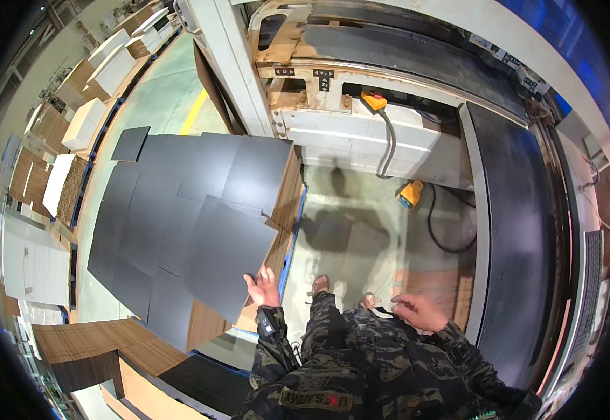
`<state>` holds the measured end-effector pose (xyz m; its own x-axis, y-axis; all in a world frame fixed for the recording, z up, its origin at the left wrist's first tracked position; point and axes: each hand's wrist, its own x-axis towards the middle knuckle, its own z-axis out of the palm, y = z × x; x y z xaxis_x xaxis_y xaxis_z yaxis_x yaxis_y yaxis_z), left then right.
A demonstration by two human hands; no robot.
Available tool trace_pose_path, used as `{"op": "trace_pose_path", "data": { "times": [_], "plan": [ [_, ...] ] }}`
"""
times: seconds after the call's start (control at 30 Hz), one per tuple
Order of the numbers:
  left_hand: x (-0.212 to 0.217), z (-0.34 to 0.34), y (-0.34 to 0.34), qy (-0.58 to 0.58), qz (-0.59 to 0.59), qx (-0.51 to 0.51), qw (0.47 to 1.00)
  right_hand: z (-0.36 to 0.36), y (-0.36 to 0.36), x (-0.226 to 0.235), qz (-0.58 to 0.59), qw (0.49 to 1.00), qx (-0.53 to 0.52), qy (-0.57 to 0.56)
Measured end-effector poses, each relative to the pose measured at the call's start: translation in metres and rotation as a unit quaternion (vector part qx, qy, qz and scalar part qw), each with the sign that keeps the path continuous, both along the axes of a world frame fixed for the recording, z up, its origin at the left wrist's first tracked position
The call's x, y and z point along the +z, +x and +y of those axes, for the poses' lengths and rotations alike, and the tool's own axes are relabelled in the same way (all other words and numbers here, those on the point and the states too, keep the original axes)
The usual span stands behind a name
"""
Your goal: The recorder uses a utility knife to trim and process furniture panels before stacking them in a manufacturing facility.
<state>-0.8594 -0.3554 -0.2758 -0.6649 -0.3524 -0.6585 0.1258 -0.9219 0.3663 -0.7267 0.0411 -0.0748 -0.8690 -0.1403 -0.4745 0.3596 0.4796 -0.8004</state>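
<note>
My left hand [263, 287] is at the near right edge of a dark grey flat panel [224, 248], its fingers spread and closed on nothing. Whether the fingertips touch the panel's edge I cannot tell. That panel lies on top of a broad stack of similar dark panels [133, 224], whose brown board edges show along the side. My right hand [420, 312] hangs in front of my body on the right, fingers loosely bent, with nothing visible in it. It is apart from the stack and the machine.
A machine with a long dark bed [515, 245] stands at the right. A yellow foot pedal [410, 194] and its black cable lie on the floor. Beside a white post [231, 63] are an orange switch box [373, 102] and more machine frame. Stacked boards [35, 259] line the left.
</note>
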Motion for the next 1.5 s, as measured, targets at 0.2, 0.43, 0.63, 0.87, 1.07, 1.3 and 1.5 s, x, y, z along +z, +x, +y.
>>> {"op": "trace_pose_path", "data": {
  "times": [0.2,0.43,0.63,0.87,1.07,1.3,1.5],
  "plan": [
    [0.003,0.013,0.016,-0.019,0.009,0.074,0.997,0.017,0.003,-0.008,-0.003,1.000,-0.020,-0.022],
    [0.018,0.002,0.033,-0.132,0.045,0.065,0.988,0.023,-0.006,0.008,-0.039,0.999,0.018,0.005],
    [0.094,0.017,0.037,-0.089,0.054,0.061,0.993,0.032,-0.001,-0.005,-0.034,0.999,0.009,-0.023],
    [0.206,0.056,0.020,-0.387,0.067,-0.047,0.918,0.043,-0.006,-0.003,0.061,0.998,-0.021,-0.027],
    [0.288,0.085,-0.001,-0.759,0.090,-0.195,0.614,0.048,-0.016,0.020,0.123,0.991,-0.022,0.040],
    [0.326,0.116,-0.051,-0.927,0.361,-0.070,0.078,0.060,0.004,0.020,0.142,0.988,-0.050,0.025],
    [0.329,0.137,-0.065,-0.899,0.428,-0.066,0.066,0.063,0.031,0.025,0.136,0.981,-0.134,-0.018]
  ]
}}
